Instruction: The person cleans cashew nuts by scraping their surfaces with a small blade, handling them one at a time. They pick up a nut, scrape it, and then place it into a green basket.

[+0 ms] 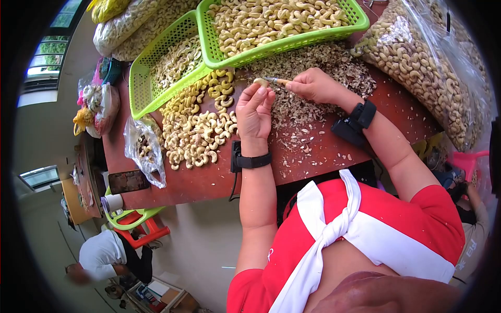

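Now left hand (254, 109) pinches cashew (260, 82) — right hand (312, 84) grip clenched on knife (275, 80).

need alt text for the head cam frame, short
A person's left hand pinches a pale cashew nut while the right hand works it with a small knife, over a reddish-brown table strewn with shell flakes. Piles of peeled cashews and bright green plastic baskets of nuts sit behind.

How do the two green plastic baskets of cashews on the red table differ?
The upper green basket is heaped with large, whole pale cashews; the left green basket holds a shallower layer of smaller pieces, with its mesh wall exposed. The upper one overlaps the left one's corner. Both are bright green mesh plastic.
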The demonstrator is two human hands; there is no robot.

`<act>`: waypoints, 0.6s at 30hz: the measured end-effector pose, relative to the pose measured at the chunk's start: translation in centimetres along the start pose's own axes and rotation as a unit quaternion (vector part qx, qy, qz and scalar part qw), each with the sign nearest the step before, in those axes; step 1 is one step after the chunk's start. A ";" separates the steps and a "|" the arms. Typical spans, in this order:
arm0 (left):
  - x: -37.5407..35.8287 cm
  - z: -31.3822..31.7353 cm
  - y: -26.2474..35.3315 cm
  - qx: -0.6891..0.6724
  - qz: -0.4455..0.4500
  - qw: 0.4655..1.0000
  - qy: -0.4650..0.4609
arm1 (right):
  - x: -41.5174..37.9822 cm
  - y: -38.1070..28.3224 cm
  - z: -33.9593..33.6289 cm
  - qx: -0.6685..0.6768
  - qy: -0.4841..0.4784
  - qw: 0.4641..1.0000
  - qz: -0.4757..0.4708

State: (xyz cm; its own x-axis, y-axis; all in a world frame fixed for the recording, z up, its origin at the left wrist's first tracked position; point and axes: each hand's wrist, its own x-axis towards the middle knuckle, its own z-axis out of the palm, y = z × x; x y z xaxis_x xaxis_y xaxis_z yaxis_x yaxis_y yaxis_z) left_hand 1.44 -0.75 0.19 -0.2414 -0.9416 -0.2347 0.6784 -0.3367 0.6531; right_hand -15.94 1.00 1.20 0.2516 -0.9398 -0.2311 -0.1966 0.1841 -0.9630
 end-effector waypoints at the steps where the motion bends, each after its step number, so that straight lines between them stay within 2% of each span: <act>1: 0.1 -0.4 -0.1 0.001 -0.013 1.000 -0.011 | 0.0 0.0 0.0 0.003 -0.001 1.000 -0.005; 9: -0.5 1.3 0.0 -0.016 -0.032 0.999 -0.038 | 0.1 0.2 0.1 0.009 -0.016 1.000 -0.009; 18: -0.2 0.8 -0.3 -0.012 -0.013 0.999 -0.040 | 0.1 0.3 0.3 0.007 -0.019 1.000 0.000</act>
State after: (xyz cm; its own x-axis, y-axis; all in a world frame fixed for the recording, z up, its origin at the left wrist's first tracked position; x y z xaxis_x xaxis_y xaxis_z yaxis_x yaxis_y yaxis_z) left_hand 0.72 -0.41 0.62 -0.3122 -0.9303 -0.1926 0.6872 -0.3611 0.6304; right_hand -15.63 1.03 0.89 0.2869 -0.9287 -0.2351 -0.1837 0.1875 -0.9649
